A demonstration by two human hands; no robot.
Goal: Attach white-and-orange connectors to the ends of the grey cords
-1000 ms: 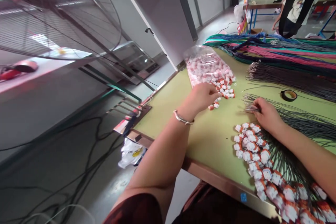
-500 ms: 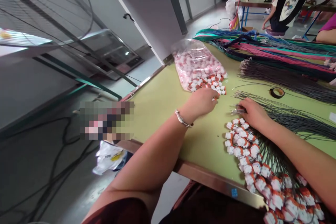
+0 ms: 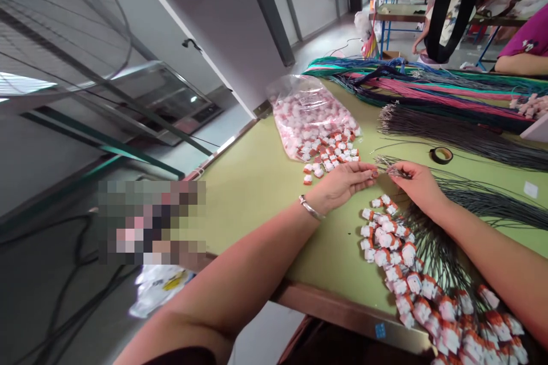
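My left hand (image 3: 345, 185), with a silver bracelet at the wrist, pinches a small orange-and-white connector (image 3: 374, 173) at its fingertips. Just to the right, my right hand (image 3: 417, 185) is closed on several thin dark wires with metal tips (image 3: 394, 171). The two hands almost meet, the connector close to the wire tips; whether they touch I cannot tell. Behind my left hand, loose connectors (image 3: 338, 148) spill from a clear plastic bag (image 3: 308, 108). Below my right hand lies a heap of connectors on wires (image 3: 396, 256), trailing over the table's front edge.
A roll of black tape (image 3: 440, 155) lies beyond my right hand, between bundles of dark wire (image 3: 462, 134). Green, pink and blue wires (image 3: 406, 80) run along the back of the green table (image 3: 244, 194). People sit at other tables behind. A wire-guarded fan is at upper left.
My left hand has moved right from the connector pile to my right hand, carrying a connector. Several connectors now lie spread at the pile's near left. The view has shifted slightly.
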